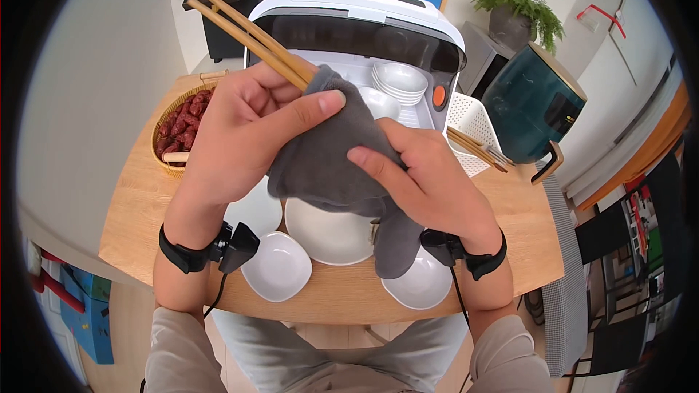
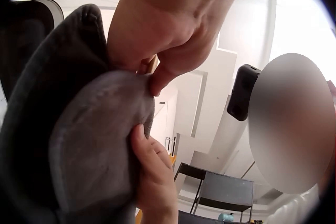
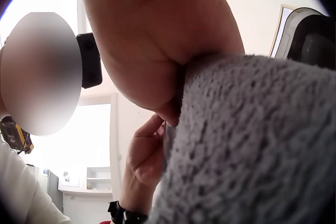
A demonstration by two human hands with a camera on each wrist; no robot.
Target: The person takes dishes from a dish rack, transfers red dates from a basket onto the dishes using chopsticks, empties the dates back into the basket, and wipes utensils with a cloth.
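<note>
Two wooden chopsticks (image 1: 251, 38) slant up to the left out of the left hand (image 1: 244, 127), whose thumb presses a grey cloth (image 1: 328, 149) around their lower ends. The right hand (image 1: 437, 182) grips the cloth lower down on its right side, thumb on top. Part of the cloth hangs below the right hand, over the edge of a white bowl (image 1: 422, 282). In the left wrist view the cloth (image 2: 100, 140) fills the left side, with both hands on it. The chopsticks' lower ends are hidden by cloth.
White dishes (image 1: 277, 266) stand near the table's front edge. Behind is an open white cabinet (image 1: 364, 4) with stacked bowls (image 1: 400, 80). A basket of red items (image 1: 186, 124) sits left; a white perforated basket (image 1: 473, 120), more chopsticks (image 1: 477, 147) and a green appliance (image 1: 531, 102) stand right.
</note>
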